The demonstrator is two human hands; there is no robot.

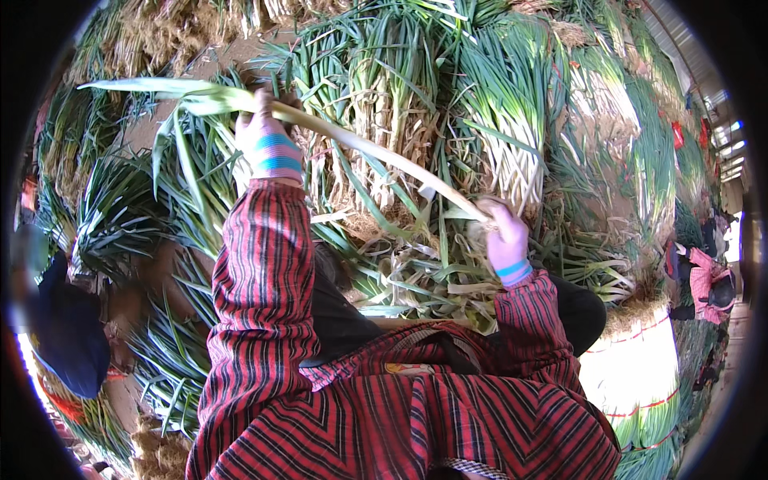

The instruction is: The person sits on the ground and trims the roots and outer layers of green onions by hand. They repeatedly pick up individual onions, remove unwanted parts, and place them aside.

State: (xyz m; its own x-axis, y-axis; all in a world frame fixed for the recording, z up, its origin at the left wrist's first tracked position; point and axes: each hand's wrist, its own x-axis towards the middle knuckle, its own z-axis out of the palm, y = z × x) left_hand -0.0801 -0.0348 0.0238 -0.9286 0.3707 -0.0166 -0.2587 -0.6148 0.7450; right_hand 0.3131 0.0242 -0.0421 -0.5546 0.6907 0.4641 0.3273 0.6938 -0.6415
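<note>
A single long green onion [384, 150] stretches between my two gloved hands, tilted down from upper left to right. My left hand [267, 135] is closed around it where the pale stalk meets the green leaves, and the leaf tips reach out to the left. At the root end, my right hand [504, 231] has its fingers closed on the stalk's base and roots. Below the stalk, loose peeled leaves and husks [420, 276] lie in a heap in front of my legs. A bundle of unpeeled green onions [390, 108] with dry brown skins lies just beyond the stalk.
Cleaner white-stemmed green onions [510, 132] lie beyond my right hand. A large bundle tied with red bands [639, 366] is at my right. More green onions [174, 354] lie at my left. One person in dark clothing [69, 336] is at far left, another in pink [708, 285] at far right.
</note>
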